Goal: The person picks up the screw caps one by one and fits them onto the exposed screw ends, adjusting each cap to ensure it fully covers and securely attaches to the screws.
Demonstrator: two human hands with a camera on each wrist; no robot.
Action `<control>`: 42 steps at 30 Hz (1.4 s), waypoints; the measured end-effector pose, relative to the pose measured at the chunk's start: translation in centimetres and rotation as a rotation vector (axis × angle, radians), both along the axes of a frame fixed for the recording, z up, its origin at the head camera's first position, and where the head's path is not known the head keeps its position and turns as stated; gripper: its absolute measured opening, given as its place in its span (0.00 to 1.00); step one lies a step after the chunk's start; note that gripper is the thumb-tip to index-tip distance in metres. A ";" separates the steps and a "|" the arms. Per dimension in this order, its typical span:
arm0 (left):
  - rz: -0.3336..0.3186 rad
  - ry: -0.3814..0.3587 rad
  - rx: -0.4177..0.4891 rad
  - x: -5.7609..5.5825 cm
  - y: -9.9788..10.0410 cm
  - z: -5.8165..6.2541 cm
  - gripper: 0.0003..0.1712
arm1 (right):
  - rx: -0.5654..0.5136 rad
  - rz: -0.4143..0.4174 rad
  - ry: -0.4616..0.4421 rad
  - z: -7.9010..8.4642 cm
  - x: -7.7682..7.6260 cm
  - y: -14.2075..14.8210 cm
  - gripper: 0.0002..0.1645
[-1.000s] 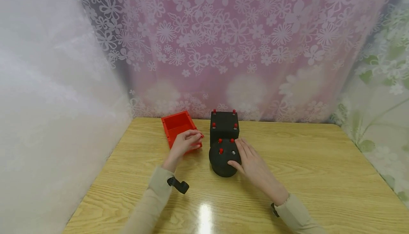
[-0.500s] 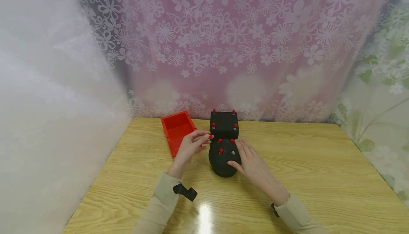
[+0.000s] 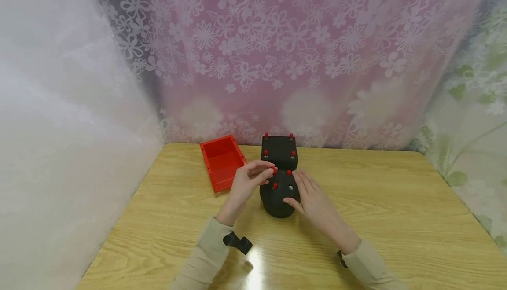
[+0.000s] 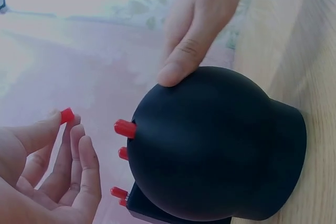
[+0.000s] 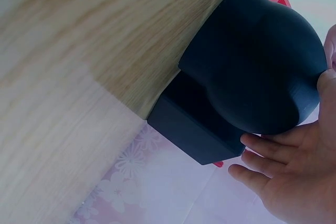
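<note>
My left hand (image 3: 246, 185) pinches a small red cap (image 4: 66, 115) between thumb and fingertips, held above the black rounded body (image 3: 277, 205). That body has red caps (image 4: 125, 128) on several of its posts; one post at its right is a bare metal stud (image 3: 291, 188). Directly behind it stands a black box (image 3: 279, 145) with red caps at its top corners. My right hand (image 3: 317, 208) rests against the right side of the rounded body, fingers and thumb spread. In the left wrist view the pinched cap is apart from the capped posts.
A red open bin (image 3: 222, 169) sits at the left of the black objects, slightly turned. The wooden table (image 3: 376, 193) reaches back to a pink flowered curtain (image 3: 253, 61). A pale sheet (image 3: 71, 105) hangs on the left side.
My left hand has moved right with the red cap, from over the red bin to over the rounded body. The right hand has kept its place on that body.
</note>
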State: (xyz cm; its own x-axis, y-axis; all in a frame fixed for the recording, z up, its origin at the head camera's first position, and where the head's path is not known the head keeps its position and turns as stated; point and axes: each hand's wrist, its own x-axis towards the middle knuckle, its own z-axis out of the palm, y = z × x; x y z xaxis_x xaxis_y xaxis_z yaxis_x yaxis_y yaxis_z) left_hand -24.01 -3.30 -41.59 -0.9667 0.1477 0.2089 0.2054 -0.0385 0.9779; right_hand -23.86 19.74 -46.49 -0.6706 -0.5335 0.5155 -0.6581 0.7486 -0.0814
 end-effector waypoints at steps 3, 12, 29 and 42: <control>0.011 0.068 -0.038 0.2 0.4 0.0 0.14 | -0.001 0.002 0.018 -0.1 0.0 0.0 0.54; 0.110 0.250 -0.239 0.6 1.5 -0.1 0.11 | 0.003 0.002 0.014 0.1 0.1 0.0 0.52; 0.294 0.597 -0.722 1.7 3.8 -0.5 0.10 | 0.013 0.040 0.129 0.1 0.0 0.0 0.54; 0.380 0.766 -0.911 1.9 4.5 -0.8 0.08 | 0.037 0.032 0.151 -0.1 -0.1 0.1 0.54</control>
State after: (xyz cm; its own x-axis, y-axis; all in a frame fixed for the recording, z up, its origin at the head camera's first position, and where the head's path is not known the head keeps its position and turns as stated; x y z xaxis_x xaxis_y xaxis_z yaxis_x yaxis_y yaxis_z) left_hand -22.08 1.19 -42.35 -0.6551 0.2722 0.7048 0.5829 0.7756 0.2422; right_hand -23.99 19.79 -46.58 -0.5695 -0.5739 0.5886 -0.6840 0.7279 0.0479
